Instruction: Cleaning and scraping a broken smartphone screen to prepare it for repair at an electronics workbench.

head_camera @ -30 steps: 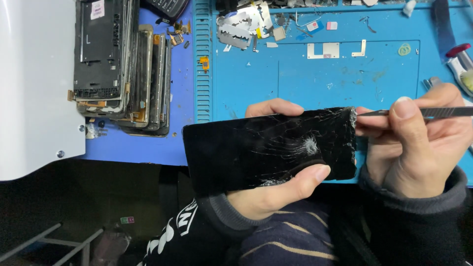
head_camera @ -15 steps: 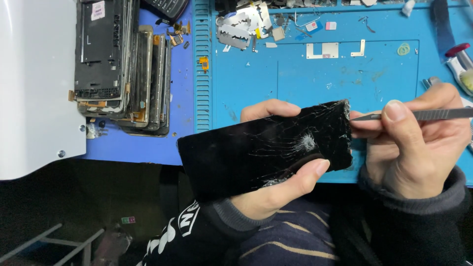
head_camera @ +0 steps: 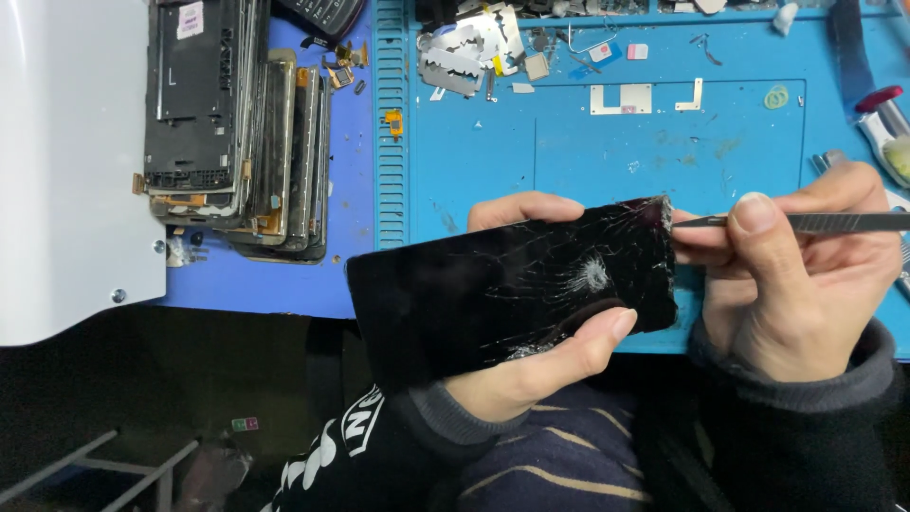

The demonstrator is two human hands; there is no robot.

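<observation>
My left hand grips a black phone with a badly cracked screen, thumb on the glass near its lower edge and fingers curled behind its top edge. The phone is held sideways over the front edge of a blue work mat. A thin metal blade tool is pinched in my right hand. Its tip touches the phone's upper right corner, where the glass is splintered.
A stack of stripped phone frames and screens lies at the left on the blue bench. Razor blades, small metal parts and screws are scattered along the mat's far edge. A white panel fills the left side. A red-capped tool lies at far right.
The phone has shifted slightly left and tilted, its right end now a bit higher. The blade tip stays at the phone's upper right corner.
</observation>
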